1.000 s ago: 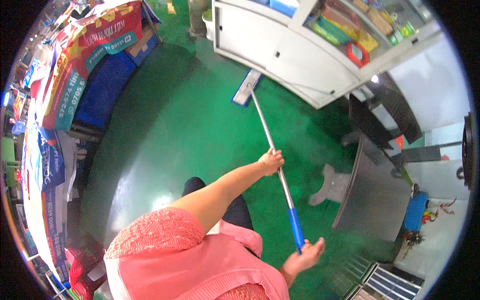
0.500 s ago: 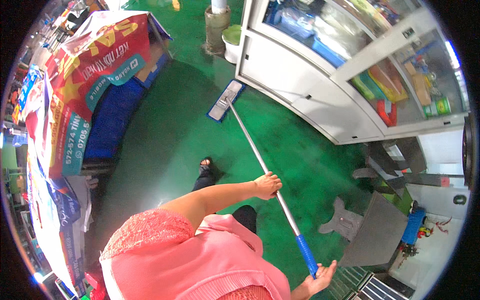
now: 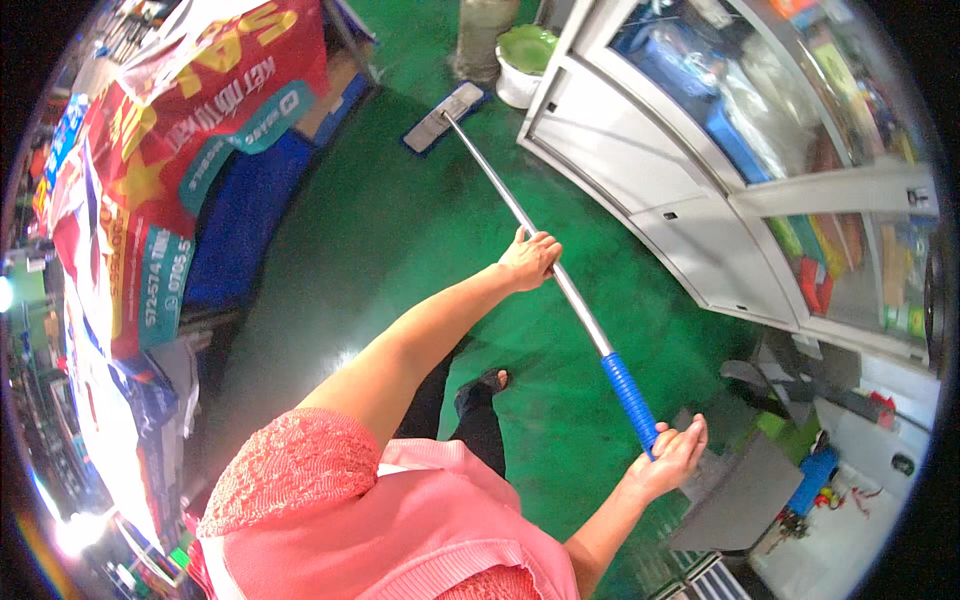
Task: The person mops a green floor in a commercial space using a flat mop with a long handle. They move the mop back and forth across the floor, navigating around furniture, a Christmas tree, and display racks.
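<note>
A flat mop (image 3: 574, 295) with a silver pole runs from upper left to lower right. My left hand (image 3: 530, 262) is closed around the middle of the pole. Against the end of its blue ribbed grip (image 3: 628, 395) rests my right hand (image 3: 670, 462), palm turned up; the end sits by the thumb and palm, with the fingers loosely curled. The grey mop head (image 3: 443, 118), fringed in blue, lies on the green floor (image 3: 400, 230) at the far side, between the draped table and the white pot.
At the left stands a table draped with a red printed banner (image 3: 200, 120) over blue cloth. A white cabinet (image 3: 640, 170) with glass doors lines the right. Beyond the mop head are a white pot (image 3: 518, 85) and a round pillar (image 3: 486, 40). A grey panel (image 3: 740, 490) stands lower right.
The mop head has slid farther away, toward the pillar and pot. Both hands have moved forward with the pole, and a foot has stepped ahead.
</note>
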`<state>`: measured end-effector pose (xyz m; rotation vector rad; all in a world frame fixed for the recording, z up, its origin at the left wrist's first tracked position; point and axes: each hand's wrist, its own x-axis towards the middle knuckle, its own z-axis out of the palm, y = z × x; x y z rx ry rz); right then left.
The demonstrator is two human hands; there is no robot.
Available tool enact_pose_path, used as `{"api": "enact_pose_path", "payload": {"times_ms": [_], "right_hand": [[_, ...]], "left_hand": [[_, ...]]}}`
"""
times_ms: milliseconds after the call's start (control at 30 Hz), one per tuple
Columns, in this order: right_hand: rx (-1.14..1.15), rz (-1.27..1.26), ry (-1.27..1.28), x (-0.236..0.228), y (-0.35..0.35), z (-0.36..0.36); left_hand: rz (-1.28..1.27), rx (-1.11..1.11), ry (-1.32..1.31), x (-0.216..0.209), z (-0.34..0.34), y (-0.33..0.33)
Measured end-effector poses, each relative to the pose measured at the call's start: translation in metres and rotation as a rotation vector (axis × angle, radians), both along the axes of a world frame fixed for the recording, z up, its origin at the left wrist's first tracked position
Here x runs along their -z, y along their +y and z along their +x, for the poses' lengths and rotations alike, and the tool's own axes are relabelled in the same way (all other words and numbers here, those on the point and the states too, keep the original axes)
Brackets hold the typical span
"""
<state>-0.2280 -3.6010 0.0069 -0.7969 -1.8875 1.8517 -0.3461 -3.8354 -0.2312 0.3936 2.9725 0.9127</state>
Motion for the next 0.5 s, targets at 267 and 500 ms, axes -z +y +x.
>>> {"api": "enact_pose_path", "payload": {"times_ms": [267,500], "right_hand": [[-0.272,-0.011,-0.029,0.0,-0.04,-0.066],[-0.629,0.03,-0.053,-0.013,-0.12,-0.117]], "left_hand": [[0.068,-0.245,-0.03,0.003,0.029,-0.08],[0.082,-0.635,-0.062,-0.004,0.11,-0.131]]}}
